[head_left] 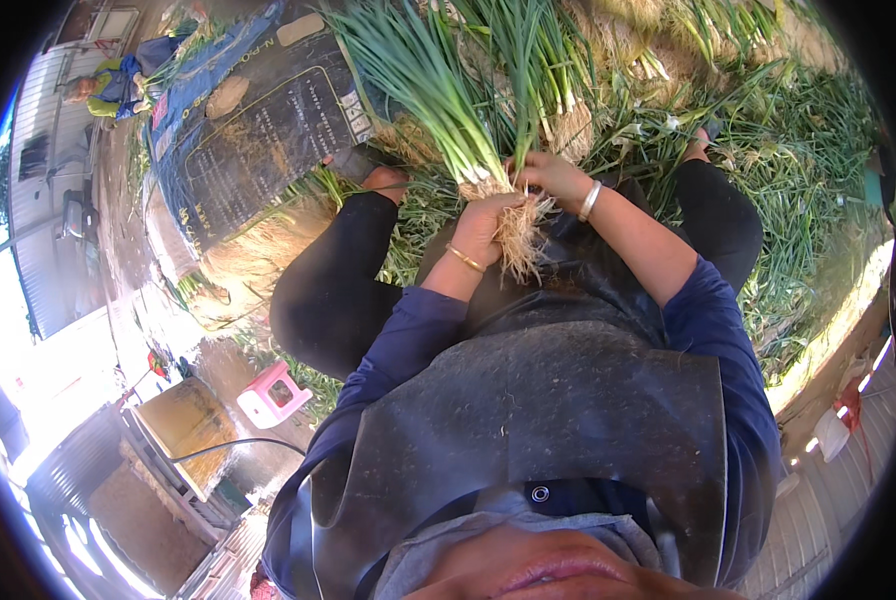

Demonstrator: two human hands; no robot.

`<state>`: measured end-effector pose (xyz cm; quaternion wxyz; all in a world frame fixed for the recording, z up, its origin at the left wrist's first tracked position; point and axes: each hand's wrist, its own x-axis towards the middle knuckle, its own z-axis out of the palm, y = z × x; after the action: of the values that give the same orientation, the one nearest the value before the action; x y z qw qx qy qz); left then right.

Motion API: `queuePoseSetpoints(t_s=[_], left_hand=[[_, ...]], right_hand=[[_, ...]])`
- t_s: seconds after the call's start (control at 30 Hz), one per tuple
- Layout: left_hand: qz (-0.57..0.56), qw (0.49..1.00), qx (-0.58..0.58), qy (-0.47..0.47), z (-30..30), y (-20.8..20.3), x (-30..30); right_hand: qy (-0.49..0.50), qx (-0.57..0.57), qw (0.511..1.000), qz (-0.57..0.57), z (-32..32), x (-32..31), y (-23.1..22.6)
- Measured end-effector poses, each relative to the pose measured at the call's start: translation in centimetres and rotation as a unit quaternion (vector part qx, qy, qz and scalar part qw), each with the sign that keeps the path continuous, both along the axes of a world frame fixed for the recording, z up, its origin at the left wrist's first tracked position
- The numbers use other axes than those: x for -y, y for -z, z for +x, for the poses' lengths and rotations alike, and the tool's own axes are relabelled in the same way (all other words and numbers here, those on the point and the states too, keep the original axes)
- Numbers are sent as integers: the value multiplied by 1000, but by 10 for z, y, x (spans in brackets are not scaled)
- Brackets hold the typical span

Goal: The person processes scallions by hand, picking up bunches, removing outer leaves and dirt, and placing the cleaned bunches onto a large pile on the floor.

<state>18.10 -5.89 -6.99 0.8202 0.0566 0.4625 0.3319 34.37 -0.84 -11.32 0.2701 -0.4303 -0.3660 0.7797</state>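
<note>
A thick bunch of green onions (438,110) lies across my lap, leaves pointing away from me and pale roots (520,245) toward my apron. My left hand (480,232), with a gold-coloured bangle, is closed round the root end. Close beside it, my right hand (556,180), wearing a silver-coloured bangle, has its fingers pinched together at the base of green onion stalks (518,125); the fingertips are partly hidden. Just beyond my right hand, another bunch of green onions (571,120) rests with its roots on the pile.
Loose green leaves (798,200) cover the ground at right. Dark printed sacking (268,140) lies over a heap at left, with rooty bundles (258,255) below it. A pink stool (274,395) stands at lower left. Another person (118,88) sits at the far left.
</note>
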Motion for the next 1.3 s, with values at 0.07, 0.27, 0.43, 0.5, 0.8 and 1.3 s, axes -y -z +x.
queuePoseSetpoints(t_s=[0.07, 0.27, 0.43, 0.5, 0.8, 1.3], left_hand=[[40, 995, -90, -8, 7, 1, 6], [69, 976, -195, -74, 2, 8, 16], [27, 985, -34, -168, -6, -14, 0], [46, 987, 70, -136, -24, -17, -3], [186, 969, 40, -158, -21, -42, -7], [43, 999, -15, 0, 3, -7, 1]], right_hand=[[74, 161, 982, -66, -5, -17, 1], [-153, 397, 823, 375, -3, 3, -31], [122, 85, 982, 117, 45, 37, -64], [306, 91, 941, 109, 78, 23, -51], [164, 159, 971, 76, 20, -32, 43], [59, 216, 973, 52, 7, -32, -10]])
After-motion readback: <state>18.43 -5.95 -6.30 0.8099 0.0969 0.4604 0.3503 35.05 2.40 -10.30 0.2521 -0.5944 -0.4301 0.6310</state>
